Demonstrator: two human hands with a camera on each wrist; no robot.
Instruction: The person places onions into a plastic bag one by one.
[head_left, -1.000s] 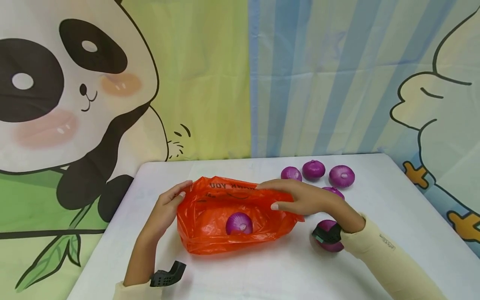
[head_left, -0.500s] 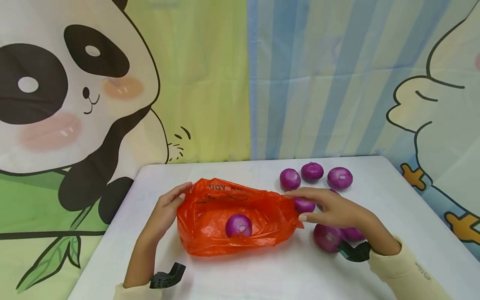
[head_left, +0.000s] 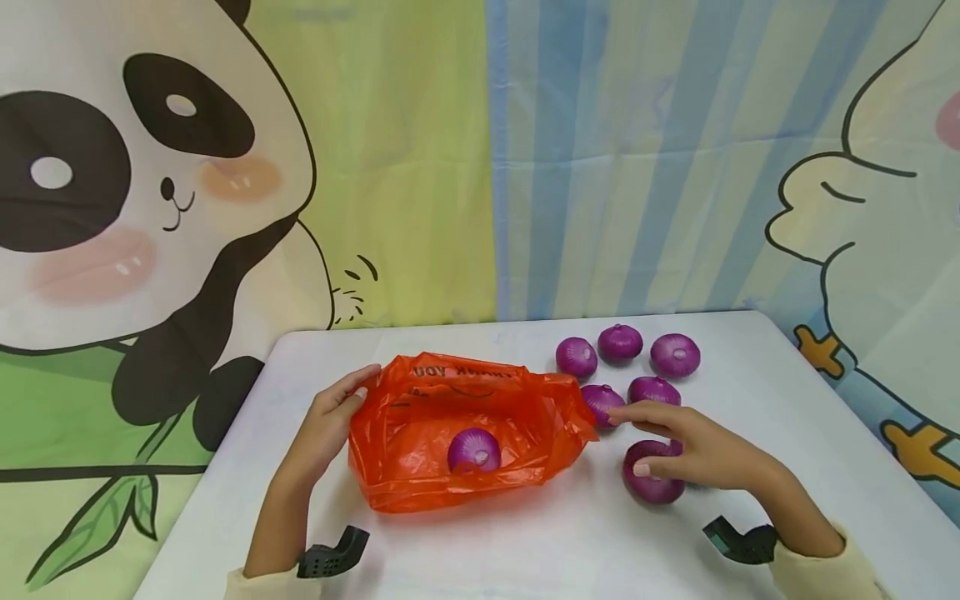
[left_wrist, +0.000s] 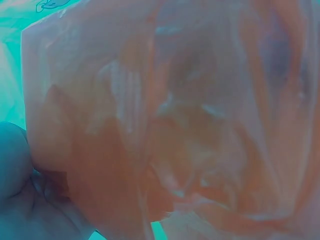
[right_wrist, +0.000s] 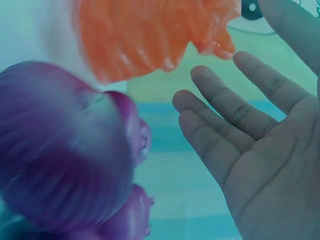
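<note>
A red plastic bag with dark printing lies on its side, its mouth spread toward me. One purple onion sits inside it. My left hand pinches the bag's left rim between thumb and fingers; in the left wrist view the bag's film fills most of the picture. Fingers spread, my right hand holds nothing and hovers right of the bag, over a near onion. That onion looms large beside the open palm in the right wrist view.
More purple onions lie right of the bag: one onion close to its right end, another onion beside it, and a back row including a right-hand onion. The white table ends at a cartoon curtain.
My right hand has moved off the bag's right edge, rightward and toward me, over the near onion. The left hand keeps its hold on the bag.
</note>
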